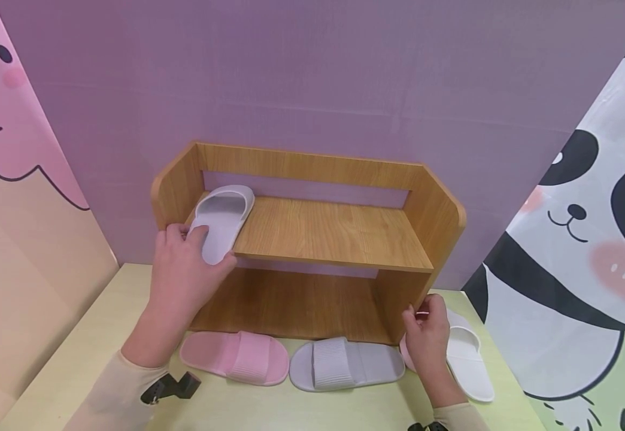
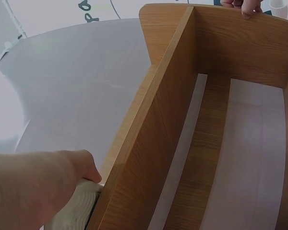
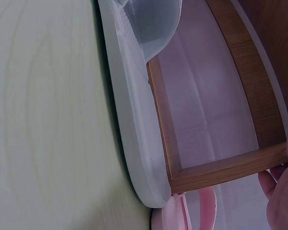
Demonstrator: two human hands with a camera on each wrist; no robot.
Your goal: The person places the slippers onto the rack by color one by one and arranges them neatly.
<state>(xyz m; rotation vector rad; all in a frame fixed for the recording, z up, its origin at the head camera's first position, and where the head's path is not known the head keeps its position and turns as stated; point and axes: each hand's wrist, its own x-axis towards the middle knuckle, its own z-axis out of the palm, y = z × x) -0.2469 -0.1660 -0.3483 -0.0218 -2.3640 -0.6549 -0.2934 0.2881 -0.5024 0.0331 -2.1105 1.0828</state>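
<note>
A white slipper (image 1: 225,222) lies on the upper board of a two-tier wooden shoe rack (image 1: 323,230), at its left end, toe toward the back. My left hand (image 1: 183,269) holds its heel end, thumb on the right side and fingers on the left; the left wrist view shows its ridged sole (image 2: 74,211) beside the board's edge. Down at the rack's right side panel, my right hand (image 1: 431,335) grips the front edge. In the left wrist view, that hand's fingertips (image 2: 247,8) curl over the panel's edge.
Before the rack, a pink slipper (image 1: 253,358) and a grey slipper (image 1: 347,365) lie sideways on the pale table (image 1: 237,410). Right of the rack are a white slipper (image 1: 469,362) and another pink slipper (image 1: 406,353), mostly hidden by my right hand. Behind rises a purple wall (image 1: 312,72).
</note>
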